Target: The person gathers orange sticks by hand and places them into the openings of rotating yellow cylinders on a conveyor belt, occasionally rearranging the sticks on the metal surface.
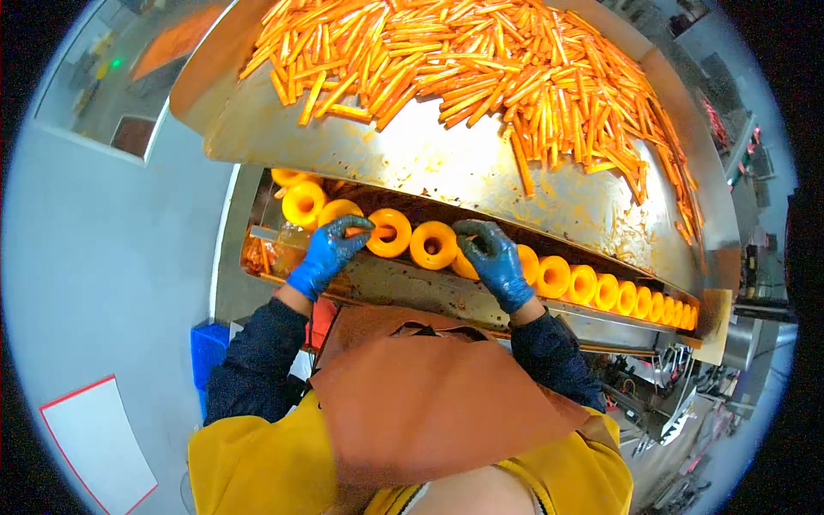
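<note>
My left hand [330,255], in a blue glove, has its fingertips closed on a short orange stick [384,232] at the mouth of a yellow-orange ring-shaped funnel [402,233]. To the right, my right hand [498,264], also gloved, is curved with thumb and forefinger slightly apart over another funnel [464,267]; nothing shows between them. Between the hands stands a funnel [433,245] with a dark opening. Above them, a large heap of glossy orange sticks [515,60] lies on a sloping metal tray [343,154].
Several more funnels [582,284] run in a row to the right end of the metal trough [412,287]. Loose orange bits [255,256] lie at its left end. A blue bin [209,348] stands at lower left, and machinery [648,395] at lower right.
</note>
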Tool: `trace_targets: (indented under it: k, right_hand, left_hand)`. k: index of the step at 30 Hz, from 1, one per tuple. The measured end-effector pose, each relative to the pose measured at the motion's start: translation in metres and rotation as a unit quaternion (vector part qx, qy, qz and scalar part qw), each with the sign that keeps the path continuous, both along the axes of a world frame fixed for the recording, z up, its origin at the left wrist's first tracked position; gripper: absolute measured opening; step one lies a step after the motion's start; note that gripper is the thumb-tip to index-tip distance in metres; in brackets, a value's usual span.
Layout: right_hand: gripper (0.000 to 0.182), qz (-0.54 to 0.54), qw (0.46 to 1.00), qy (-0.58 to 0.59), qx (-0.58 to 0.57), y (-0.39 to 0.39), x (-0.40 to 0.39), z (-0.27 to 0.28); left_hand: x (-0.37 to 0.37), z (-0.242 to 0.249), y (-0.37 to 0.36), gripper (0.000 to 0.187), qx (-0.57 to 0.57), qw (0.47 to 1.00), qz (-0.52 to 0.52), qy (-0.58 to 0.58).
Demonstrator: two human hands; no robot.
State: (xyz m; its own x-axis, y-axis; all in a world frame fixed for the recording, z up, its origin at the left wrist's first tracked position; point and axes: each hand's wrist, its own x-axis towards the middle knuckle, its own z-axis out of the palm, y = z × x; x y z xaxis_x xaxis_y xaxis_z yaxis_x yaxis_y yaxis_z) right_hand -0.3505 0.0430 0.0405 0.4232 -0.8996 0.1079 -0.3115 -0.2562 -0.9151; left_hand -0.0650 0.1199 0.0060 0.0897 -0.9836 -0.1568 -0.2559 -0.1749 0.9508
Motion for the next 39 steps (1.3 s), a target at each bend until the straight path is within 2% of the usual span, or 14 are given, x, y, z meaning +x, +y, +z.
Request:
trace_targets:
  k: [4,11,13,18,19,20,24,25,26,28,33,35,36,39]
  right_hand:
    - [0.021,0.038,0.996,0.079,0.034,0.001,-0.024,0.018]
    - [0.022,-0.084,0.991,0.088,-0.061,-0.087,-0.128,0.015]
    - [0.025,-0.172,0.968,0.137,-0.117,-0.141,-0.192,0.004]
    - [0.063,-0.457,0.752,0.463,-0.106,-0.251,-0.372,-0.024]
    - [0.068,-0.475,0.809,0.344,0.036,-0.265,-0.375,-0.021]
    - [0.073,-0.473,0.837,0.211,0.176,-0.279,-0.378,-0.018]
    - [0.064,-0.243,0.961,0.061,0.118,-0.354,-0.329,0.005]
    - [0.056,-0.339,0.857,0.082,0.379,-0.373,-0.281,0.043]
    - [0.051,-0.303,0.921,0.004,0.245,-0.343,-0.187,0.092]
    - [0.051,0.011,0.987,0.154,-0.05,-0.471,-0.242,-0.031]
    - [0.091,-0.056,0.95,0.301,0.066,-0.447,-0.111,0.017]
    - [0.089,-0.007,0.954,0.295,0.054,-0.435,-0.098,0.016]
    - [0.089,0.016,0.955,0.291,0.047,-0.427,-0.094,0.017]
    - [0.079,0.034,0.933,0.358,-0.011,-0.404,-0.087,0.008]
  left_hand:
    - [-0.016,0.021,-0.01,0.03,-0.014,0.994,-0.081,-0.067]
    - [0.063,0.028,-0.112,0.053,-0.1,0.985,0.101,-0.102]
    - [0.12,0.014,-0.162,0.061,-0.154,0.903,0.133,-0.378]
    - [0.194,0.033,-0.261,0.08,0.02,0.956,0.219,-0.194]
    - [0.183,0.044,-0.279,0.08,0.013,0.956,0.217,-0.197]
    - [0.173,0.053,-0.295,0.083,0.071,0.962,0.2,-0.173]
    - [0.174,0.033,-0.385,0.084,0.058,0.926,-0.031,-0.372]
    - [0.171,0.027,-0.409,0.084,0.044,0.905,-0.083,-0.414]
    - [0.161,0.021,-0.427,0.084,0.03,0.881,-0.134,-0.453]
    - [0.113,0.035,-0.453,0.07,0.116,0.938,-0.043,-0.324]
    - [0.024,0.043,-0.48,0.042,0.002,0.898,-0.234,-0.372]
    - [0.004,0.032,-0.489,0.083,-0.12,0.875,-0.302,-0.359]
    - [-0.03,0.033,-0.483,0.081,-0.055,0.92,-0.189,-0.338]
    - [-0.058,0.045,-0.454,0.08,-0.017,0.89,-0.254,-0.379]
